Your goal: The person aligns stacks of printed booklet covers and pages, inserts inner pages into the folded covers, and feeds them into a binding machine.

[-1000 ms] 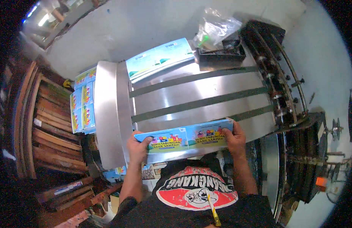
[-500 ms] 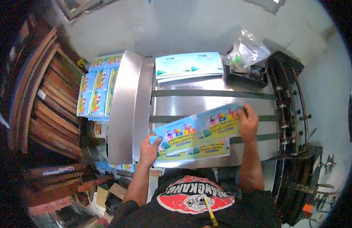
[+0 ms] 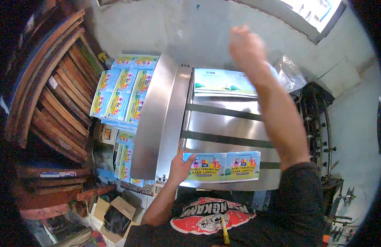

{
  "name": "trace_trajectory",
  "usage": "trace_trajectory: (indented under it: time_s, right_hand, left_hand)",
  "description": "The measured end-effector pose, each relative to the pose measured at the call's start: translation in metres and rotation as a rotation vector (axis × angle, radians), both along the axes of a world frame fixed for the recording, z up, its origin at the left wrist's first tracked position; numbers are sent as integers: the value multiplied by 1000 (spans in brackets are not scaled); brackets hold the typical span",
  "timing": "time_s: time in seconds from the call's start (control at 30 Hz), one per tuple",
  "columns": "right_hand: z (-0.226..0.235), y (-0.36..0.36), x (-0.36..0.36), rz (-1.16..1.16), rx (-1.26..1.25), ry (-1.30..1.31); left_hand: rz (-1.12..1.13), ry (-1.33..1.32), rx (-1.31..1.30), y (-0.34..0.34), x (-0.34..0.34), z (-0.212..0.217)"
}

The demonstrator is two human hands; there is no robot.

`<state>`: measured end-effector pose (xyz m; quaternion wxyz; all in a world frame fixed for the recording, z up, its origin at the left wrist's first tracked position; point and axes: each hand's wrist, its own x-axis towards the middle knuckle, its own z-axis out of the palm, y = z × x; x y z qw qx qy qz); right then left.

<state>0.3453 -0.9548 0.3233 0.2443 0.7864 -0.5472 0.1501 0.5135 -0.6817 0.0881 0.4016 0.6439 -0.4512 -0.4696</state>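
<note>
Your left hand (image 3: 180, 166) pinches the printed sheet (image 3: 222, 166) by its left edge; your right hand (image 3: 244, 43) hangs raised, loosely curled, empty; squaring the sheet on the table (image 3: 227, 127) probably needs it back.

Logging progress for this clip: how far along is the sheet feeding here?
Done: one printed sheet lies at the far end of the steel table. In hand: the left hand grips the colourful printed sheet on the near edge, while the right hand is raised in the air, holding nothing. Left: stacks of printed sheets sit beside the table on the left.
</note>
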Motion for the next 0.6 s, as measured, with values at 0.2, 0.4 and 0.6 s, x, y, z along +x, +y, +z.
trace_trajectory:
  time_s: [0.2,0.4,0.6]
  right_hand:
    - [-170,-41,44,-185,520,-400]
    - [-218,-21,9,-235,442,-340]
    - [-202,4,-28,6,334,-622]
  left_hand:
    - [-43,-35,-21,2,4,-10]
    - [-85,-88,-10,8,5,-3]
    - [-133,65,119,-4,8,3]
